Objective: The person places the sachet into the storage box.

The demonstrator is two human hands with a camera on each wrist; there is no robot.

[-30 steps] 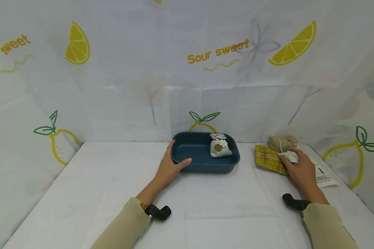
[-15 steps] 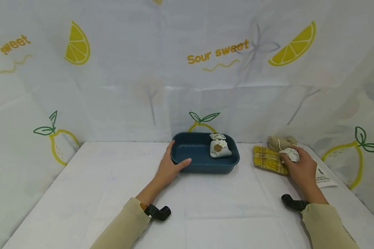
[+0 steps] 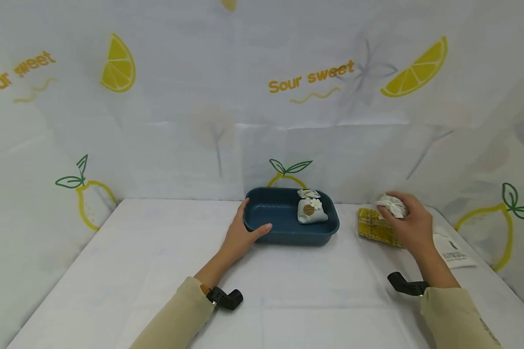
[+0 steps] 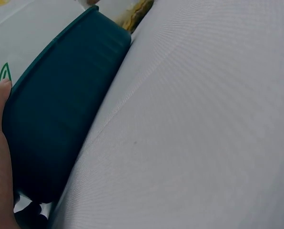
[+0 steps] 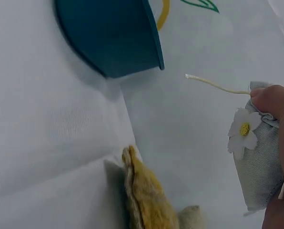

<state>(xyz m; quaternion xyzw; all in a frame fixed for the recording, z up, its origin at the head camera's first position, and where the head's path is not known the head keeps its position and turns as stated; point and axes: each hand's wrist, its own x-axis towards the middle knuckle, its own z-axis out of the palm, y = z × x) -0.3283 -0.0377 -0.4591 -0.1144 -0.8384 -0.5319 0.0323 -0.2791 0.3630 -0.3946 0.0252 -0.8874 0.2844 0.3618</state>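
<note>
A dark blue tray [image 3: 262, 213] stands at the back middle of the white table, with a grey sachet [image 3: 311, 211] bearing a daisy in its right end. My left hand [image 3: 241, 233] grips the tray's left front corner, thumb on the rim; the tray's outer wall [image 4: 61, 119] fills the left wrist view. My right hand [image 3: 408, 224] holds a second grey sachet [image 3: 392, 205] lifted above the yellow woven pouch [image 3: 374, 225]. In the right wrist view this sachet [image 5: 258, 157] shows a white daisy and a trailing cord, above the yellow pouch [image 5: 144, 193] and the tray [image 5: 113, 33].
A white printed packet [image 3: 453, 251] lies right of my right hand. A lemon-print curtain closes off the back and both sides. Bare white tablecloth [image 3: 288, 295] stretches in front of the tray.
My right hand has picked the grey sachet up off the table and carried it up and leftward over the yellow pouch. The left hand has stayed on the tray.
</note>
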